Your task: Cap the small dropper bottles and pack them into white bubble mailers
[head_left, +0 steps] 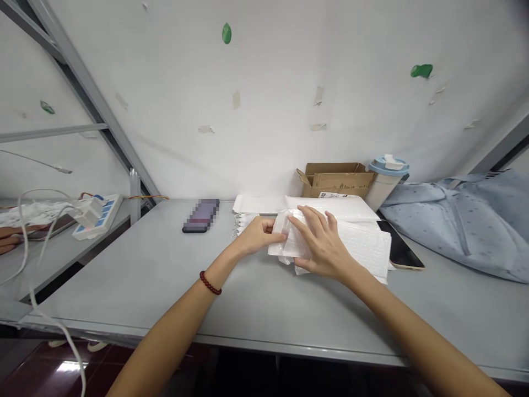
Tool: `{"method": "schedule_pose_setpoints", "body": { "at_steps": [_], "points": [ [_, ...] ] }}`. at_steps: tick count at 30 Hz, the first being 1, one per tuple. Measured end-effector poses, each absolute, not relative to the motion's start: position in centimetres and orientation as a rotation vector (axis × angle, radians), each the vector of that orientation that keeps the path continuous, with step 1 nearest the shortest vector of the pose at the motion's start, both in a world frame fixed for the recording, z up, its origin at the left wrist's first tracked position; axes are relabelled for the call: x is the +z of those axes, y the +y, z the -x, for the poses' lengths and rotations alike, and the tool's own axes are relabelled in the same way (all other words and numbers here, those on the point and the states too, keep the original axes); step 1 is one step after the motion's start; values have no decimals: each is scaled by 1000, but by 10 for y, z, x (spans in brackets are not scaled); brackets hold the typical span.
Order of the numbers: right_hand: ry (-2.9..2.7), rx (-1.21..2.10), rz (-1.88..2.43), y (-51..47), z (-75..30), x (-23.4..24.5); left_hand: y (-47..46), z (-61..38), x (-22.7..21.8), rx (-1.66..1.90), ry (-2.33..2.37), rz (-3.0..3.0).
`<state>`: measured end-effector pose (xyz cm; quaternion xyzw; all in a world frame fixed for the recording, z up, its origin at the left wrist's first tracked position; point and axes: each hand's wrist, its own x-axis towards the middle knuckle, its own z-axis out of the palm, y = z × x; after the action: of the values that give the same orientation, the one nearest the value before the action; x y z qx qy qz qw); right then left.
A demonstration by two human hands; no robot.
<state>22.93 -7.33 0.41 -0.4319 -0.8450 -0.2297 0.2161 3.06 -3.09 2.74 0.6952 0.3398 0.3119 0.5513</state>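
Note:
A small white foam-like packet point(289, 242) lies on the grey table point(165, 275) in front of me. My left hand point(258, 234), with a red bead bracelet on its wrist, pinches the packet's left edge with closed fingers. My right hand point(324, 242) rests on top of the packet, fingers spread and pressing it down. Beneath and behind the packet sits a stack of white padded bags point(363, 226), and a pile of flat white sheets point(252, 207) lies just behind my left hand.
A dark phone point(201, 215) lies left of the sheets. A cardboard box point(336, 179) and a blue-lidded cup point(386, 182) stand by the wall. A tablet point(400, 251) and pale blue cloth point(467, 220) lie right. A power strip point(97, 215) and cables sit left, near another person's hand point(10, 238).

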Motion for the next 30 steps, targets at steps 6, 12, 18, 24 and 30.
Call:
{"method": "schedule_pose_setpoints", "body": {
  "at_steps": [6, 12, 18, 24, 30],
  "points": [
    [-2240, -740, 1095, -73, -230, 5, -28, -33, 23, 897, 904, -1681],
    [-2187, -827, 1150, -69, -232, 6, -14, -20, 22, 948, 1083, -1623],
    [-2105, -751, 1162, -63, -240, 8, 5, 15, 32, 1097, 1269, -1607],
    [-2082, -686, 1192, -61, -242, 6, 27, 55, 16, 1088, 1684, -1850],
    [-2085, -645, 1245, -60, -242, 4, 33, 57, -5, 923, 1599, -1951]
  ]
}}
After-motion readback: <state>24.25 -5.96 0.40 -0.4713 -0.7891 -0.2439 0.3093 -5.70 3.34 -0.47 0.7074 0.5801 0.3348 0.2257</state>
